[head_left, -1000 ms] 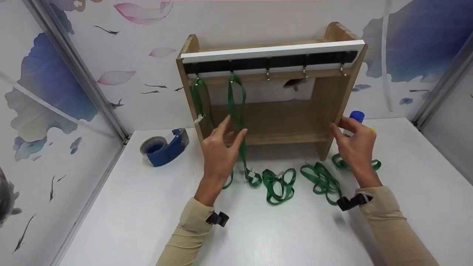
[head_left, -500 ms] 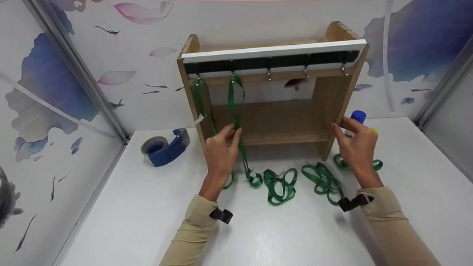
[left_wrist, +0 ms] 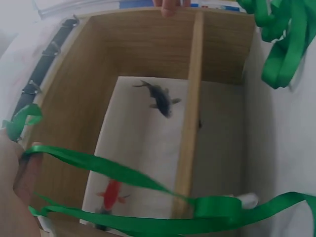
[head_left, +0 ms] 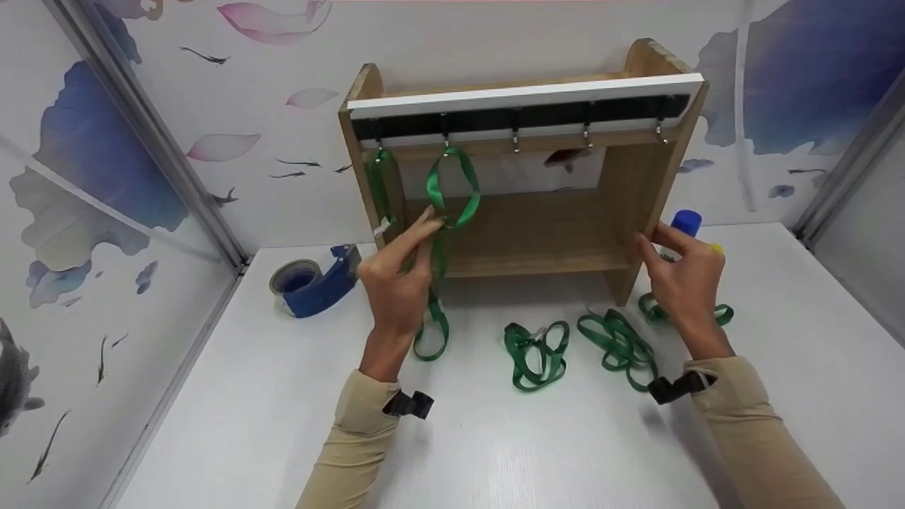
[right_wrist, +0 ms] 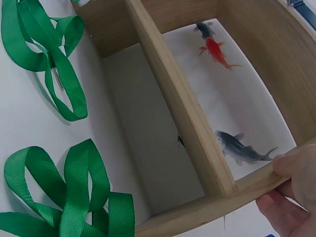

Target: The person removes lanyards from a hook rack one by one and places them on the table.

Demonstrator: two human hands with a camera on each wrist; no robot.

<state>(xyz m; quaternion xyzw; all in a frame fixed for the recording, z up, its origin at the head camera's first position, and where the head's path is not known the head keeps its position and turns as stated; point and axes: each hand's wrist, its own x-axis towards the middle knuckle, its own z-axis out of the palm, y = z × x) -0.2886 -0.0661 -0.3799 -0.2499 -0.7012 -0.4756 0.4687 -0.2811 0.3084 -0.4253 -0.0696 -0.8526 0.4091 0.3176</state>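
Note:
A wooden rack point(head_left: 640, 177) with a row of metal hooks point(head_left: 515, 141) stands at the back of the white table point(head_left: 537, 452). A green strap point(head_left: 452, 191) hangs from the second hook; my left hand point(head_left: 399, 272) pinches it at mid-height and holds it up in a loop, its tail dangling to the table. Another green strap point(head_left: 378, 185) hangs from the first hook. My right hand point(head_left: 682, 276) holds the rack's right side panel, fingertips point(right_wrist: 296, 170) on its edge. In the left wrist view the held strap point(left_wrist: 113, 170) crosses the rack's opening.
Three loose green straps lie in front of the rack: one in the middle point(head_left: 537, 353), one right of it point(head_left: 622, 343), one behind my right hand point(head_left: 717, 312). A blue tape dispenser point(head_left: 311, 283) sits left; a blue-capped bottle point(head_left: 684, 223) stands right of the rack. Walls close in on both sides.
My left hand has closed on the strap hanging from the second hook and lifted it up and left, bunching it into a loop. The right hand has stayed on the rack.

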